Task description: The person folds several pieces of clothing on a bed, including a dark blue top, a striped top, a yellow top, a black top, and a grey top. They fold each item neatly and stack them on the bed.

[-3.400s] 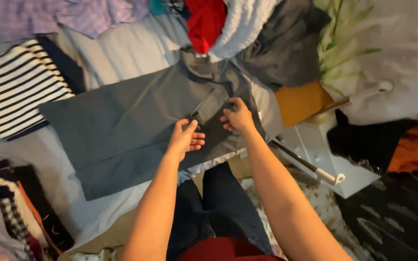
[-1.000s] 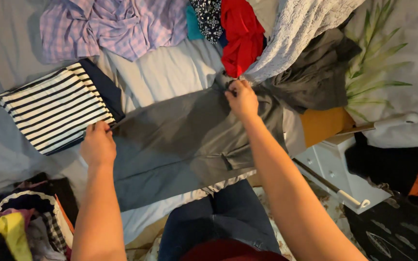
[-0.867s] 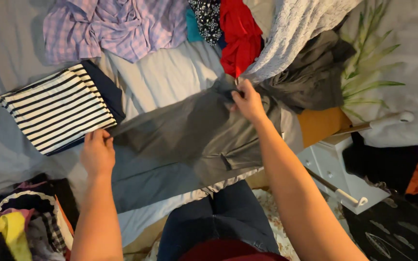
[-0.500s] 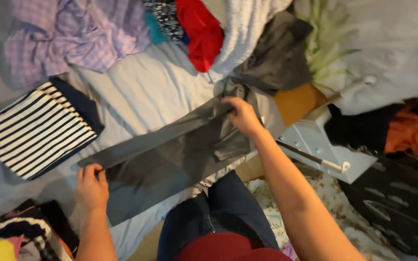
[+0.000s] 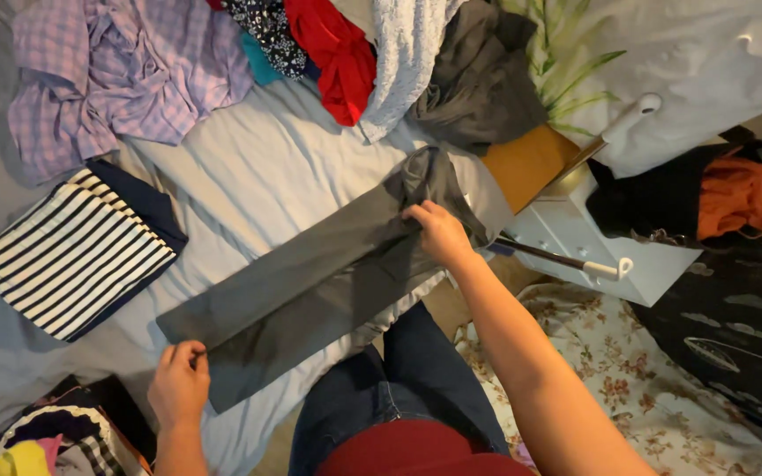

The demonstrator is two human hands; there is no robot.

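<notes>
A pair of dark grey trousers (image 5: 310,282) lies folded lengthwise on the pale grey bed sheet (image 5: 249,185), running from lower left to upper right. My left hand (image 5: 180,384) pinches the leg end near the front edge of the bed. My right hand (image 5: 438,234) grips the waist end, where the cloth bunches up. The trousers are stretched flat between both hands.
A folded black-and-white striped top (image 5: 72,251) lies to the left. A heap of clothes spans the back: lilac checked shirt (image 5: 116,79), red garment (image 5: 337,53), white knit (image 5: 403,53), dark grey cloth (image 5: 478,79). A white drawer unit (image 5: 593,238) stands at right. More clothes (image 5: 46,441) sit at lower left.
Both hands have folded the spread trousers in half lengthwise. My left hand has drawn the leg end down toward me, and the fold has settled flat on the sheet.
</notes>
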